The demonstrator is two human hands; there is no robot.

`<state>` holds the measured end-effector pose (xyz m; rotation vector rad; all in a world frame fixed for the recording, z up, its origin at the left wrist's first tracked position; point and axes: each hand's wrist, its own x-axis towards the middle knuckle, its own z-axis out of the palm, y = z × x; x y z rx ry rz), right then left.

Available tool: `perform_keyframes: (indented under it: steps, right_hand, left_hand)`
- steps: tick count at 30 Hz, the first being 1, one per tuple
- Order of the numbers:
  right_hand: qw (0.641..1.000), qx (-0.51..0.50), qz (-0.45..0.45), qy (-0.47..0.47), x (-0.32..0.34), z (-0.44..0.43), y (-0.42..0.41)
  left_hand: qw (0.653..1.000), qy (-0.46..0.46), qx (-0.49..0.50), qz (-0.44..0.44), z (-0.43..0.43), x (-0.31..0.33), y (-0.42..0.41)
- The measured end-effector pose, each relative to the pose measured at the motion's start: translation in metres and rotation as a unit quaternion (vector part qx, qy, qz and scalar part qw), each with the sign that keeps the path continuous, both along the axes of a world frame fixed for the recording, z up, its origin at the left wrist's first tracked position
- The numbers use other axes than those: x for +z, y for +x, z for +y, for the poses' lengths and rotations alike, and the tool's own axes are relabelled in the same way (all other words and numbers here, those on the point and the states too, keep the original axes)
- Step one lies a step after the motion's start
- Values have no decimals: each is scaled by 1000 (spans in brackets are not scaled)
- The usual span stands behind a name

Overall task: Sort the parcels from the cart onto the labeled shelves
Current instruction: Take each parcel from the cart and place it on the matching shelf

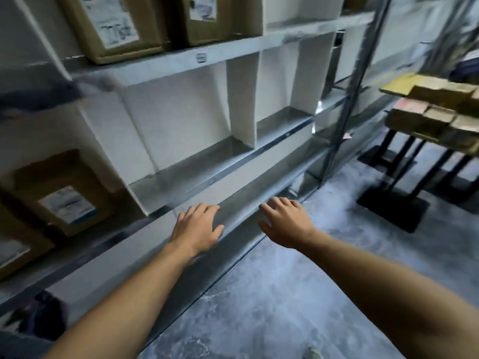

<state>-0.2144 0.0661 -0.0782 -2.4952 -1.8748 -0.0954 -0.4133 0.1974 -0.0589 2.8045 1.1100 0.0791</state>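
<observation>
While their fingers are lying loosely spread and gripping nothing, the left hand [198, 226] and right hand [285, 221] are hovering side by side over a low ledge of the metal shelves [197, 172]. Brown parcels [438, 110] are lying piled on the black-legged cart [391, 203] far right; labelled boxes [59, 193] are standing in left bays.

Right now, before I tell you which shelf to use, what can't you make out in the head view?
All in the head view:
The shelf label: too small and blurred to read.
The upper cardboard parcels: cut off by the top edge, labels blurred.
The left cardboard parcel: label text blurred.
The stacked parcels at right: cut off by the right edge, blurred.
The dark object at lower left: blurred, unidentifiable.
</observation>
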Motion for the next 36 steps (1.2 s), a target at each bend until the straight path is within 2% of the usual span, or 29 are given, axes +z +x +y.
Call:
perform_keyframes:
  steps: [11,18,26,36]
  right_hand:
    - [978,-207,-31,-6,19,-160,268]
    - [946,-322,-19,-13,25,-237,366]
    - [914,-405,8,-10,14,-256,448]
    - [876,-483,17,-10,28,-226,590]
  left_hand:
    - [981,21,-194,-20,-90,16,331]
    - [959,22,-283,-21,-135,16,467]
    - [934,29,-355,-17,-140,7,590]
    - [900,27,-433,-36,-114,20,772]
